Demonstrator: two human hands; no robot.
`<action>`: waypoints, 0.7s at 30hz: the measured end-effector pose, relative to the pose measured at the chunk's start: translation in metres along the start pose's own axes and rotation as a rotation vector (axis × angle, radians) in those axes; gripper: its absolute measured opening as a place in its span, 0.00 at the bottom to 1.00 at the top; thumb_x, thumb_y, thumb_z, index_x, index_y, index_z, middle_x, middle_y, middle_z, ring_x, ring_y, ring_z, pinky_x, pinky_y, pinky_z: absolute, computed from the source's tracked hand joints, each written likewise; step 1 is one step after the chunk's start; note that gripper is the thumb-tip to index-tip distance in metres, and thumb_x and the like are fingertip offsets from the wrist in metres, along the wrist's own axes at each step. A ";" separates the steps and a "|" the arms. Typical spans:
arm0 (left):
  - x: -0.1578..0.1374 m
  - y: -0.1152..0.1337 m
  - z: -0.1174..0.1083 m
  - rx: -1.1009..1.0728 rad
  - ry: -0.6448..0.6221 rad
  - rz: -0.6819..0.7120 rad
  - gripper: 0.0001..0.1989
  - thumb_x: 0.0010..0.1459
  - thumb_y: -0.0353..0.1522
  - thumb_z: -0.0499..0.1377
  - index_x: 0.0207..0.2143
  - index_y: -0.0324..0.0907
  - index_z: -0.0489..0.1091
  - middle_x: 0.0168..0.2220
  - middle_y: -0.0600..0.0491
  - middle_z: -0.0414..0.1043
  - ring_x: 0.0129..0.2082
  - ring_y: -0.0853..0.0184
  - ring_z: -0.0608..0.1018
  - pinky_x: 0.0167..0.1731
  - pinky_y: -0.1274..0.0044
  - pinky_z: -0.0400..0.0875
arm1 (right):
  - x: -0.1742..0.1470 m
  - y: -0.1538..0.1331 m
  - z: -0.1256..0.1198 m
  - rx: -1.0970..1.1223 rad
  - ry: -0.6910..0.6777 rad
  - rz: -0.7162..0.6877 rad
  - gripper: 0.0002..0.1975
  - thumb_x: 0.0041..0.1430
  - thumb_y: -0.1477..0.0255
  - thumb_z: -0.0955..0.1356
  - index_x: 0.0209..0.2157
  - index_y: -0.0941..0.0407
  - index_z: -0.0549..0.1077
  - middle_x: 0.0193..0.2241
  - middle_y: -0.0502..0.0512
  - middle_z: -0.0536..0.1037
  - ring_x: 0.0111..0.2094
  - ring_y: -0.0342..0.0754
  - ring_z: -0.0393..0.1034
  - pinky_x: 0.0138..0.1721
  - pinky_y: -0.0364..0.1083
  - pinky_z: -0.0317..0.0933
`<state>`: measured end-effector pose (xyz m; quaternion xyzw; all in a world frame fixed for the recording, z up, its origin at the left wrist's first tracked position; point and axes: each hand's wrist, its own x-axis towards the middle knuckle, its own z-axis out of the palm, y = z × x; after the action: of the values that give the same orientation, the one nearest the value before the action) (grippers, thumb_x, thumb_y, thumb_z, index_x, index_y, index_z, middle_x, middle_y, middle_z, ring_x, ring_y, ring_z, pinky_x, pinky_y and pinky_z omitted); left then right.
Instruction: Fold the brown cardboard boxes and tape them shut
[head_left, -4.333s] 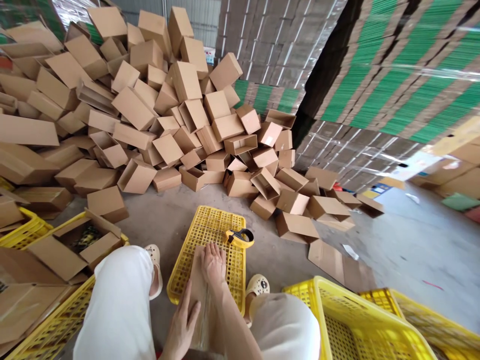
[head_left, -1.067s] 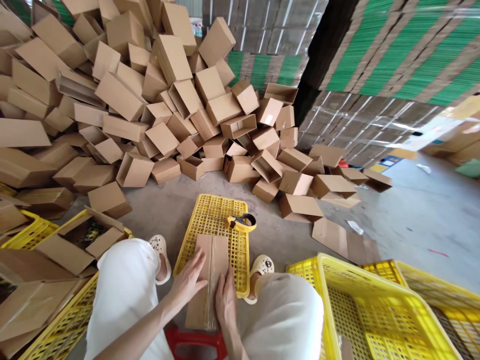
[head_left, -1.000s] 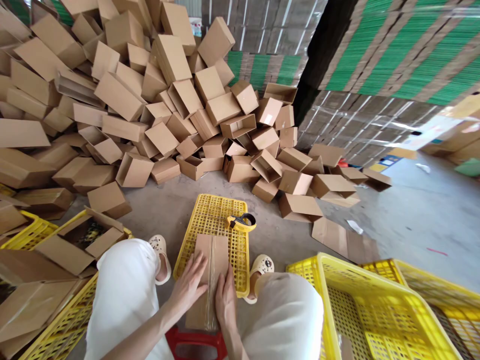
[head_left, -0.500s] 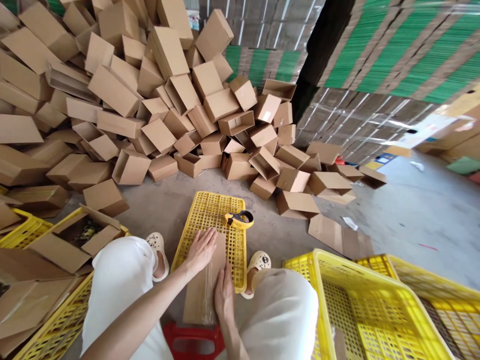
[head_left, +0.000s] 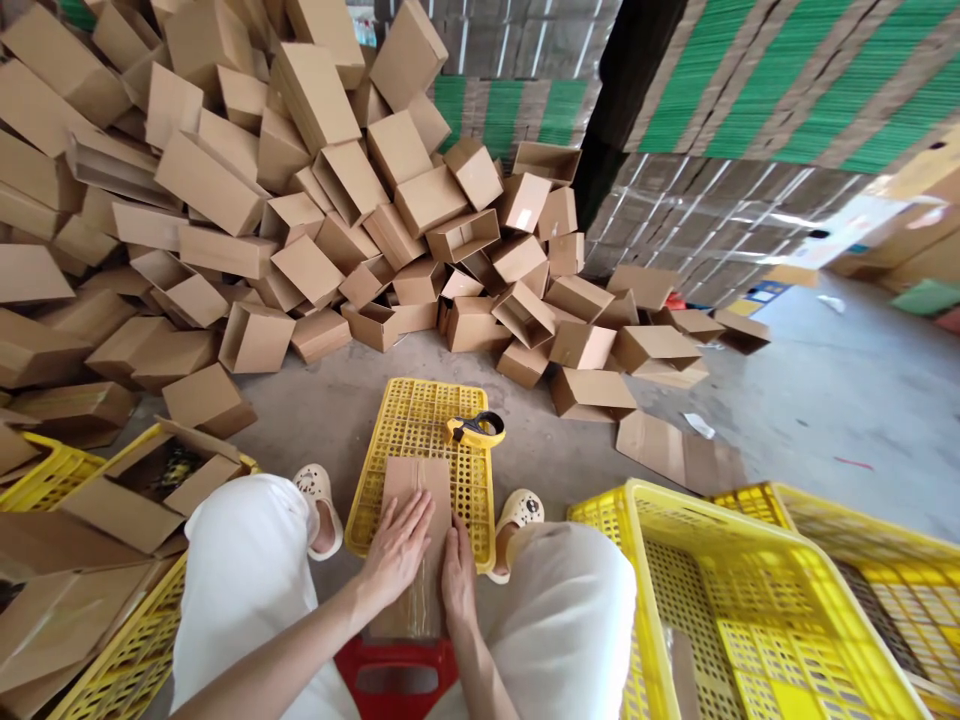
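Note:
A long cardboard box [head_left: 416, 475] lies between my knees, its far end over an upturned yellow plastic crate [head_left: 390, 420] and its near end by a red stool [head_left: 397, 665]. Clear tape runs along its top. My left hand [head_left: 401, 540] rests flat on the top of the box, fingers stretched forward. Against the box's right side lies my right hand [head_left: 457, 570], its fingers straight and pointing away from me. A yellow and black tape dispenser [head_left: 477, 429] sits on the crate, beyond the box and touched by neither hand.
A large heap of cardboard boxes [head_left: 315, 200] spreads across the floor ahead. Yellow crates [head_left: 720, 580] stand at my right. An open carton [head_left: 161, 480] with dark contents is at my left. Stacks of flat green-and-brown cardboard [head_left: 750, 90] rise behind.
My left hand has slid back along the box top toward me, uncovering its far end. My right hand stays at the box's right side. The view has shifted slightly.

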<state>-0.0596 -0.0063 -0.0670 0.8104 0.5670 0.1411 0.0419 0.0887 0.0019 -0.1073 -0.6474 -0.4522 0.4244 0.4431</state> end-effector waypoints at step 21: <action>-0.029 0.013 -0.010 -0.044 -0.049 -0.026 0.30 0.72 0.29 0.46 0.75 0.45 0.52 0.74 0.49 0.56 0.74 0.58 0.62 0.72 0.54 0.56 | -0.003 -0.003 0.000 0.032 -0.022 0.026 0.37 0.66 0.44 0.60 0.59 0.59 0.77 0.60 0.66 0.78 0.64 0.58 0.70 0.68 0.57 0.58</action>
<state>-0.0594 -0.0385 -0.0593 0.8050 0.5733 0.1330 0.0754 0.0875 -0.0005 -0.1035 -0.6411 -0.4418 0.4444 0.4431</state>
